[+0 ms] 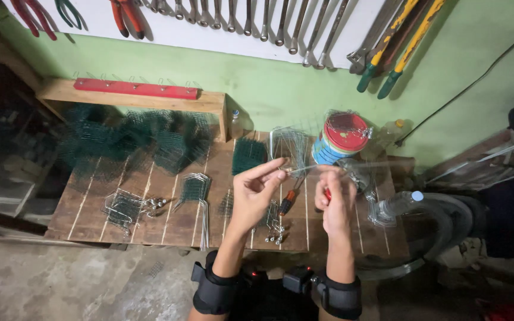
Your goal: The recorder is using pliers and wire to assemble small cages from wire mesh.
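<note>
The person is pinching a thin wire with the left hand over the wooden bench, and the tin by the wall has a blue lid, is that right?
Not quite: the tin has a red lid, as the head view shows. The left hand does pinch a thin wire over the wooden bench.

Green mesh pile (132, 139) far left; red-lidded tin (340, 138) far right; plastic bottle (397, 204) right; spanners (257, 21) on wall.

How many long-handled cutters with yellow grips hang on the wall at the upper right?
2, side by side and slanting: one cutter with a green handle end on the left, the other cutter just to its right. More tools crowd beside them, so another may be hidden.
</note>
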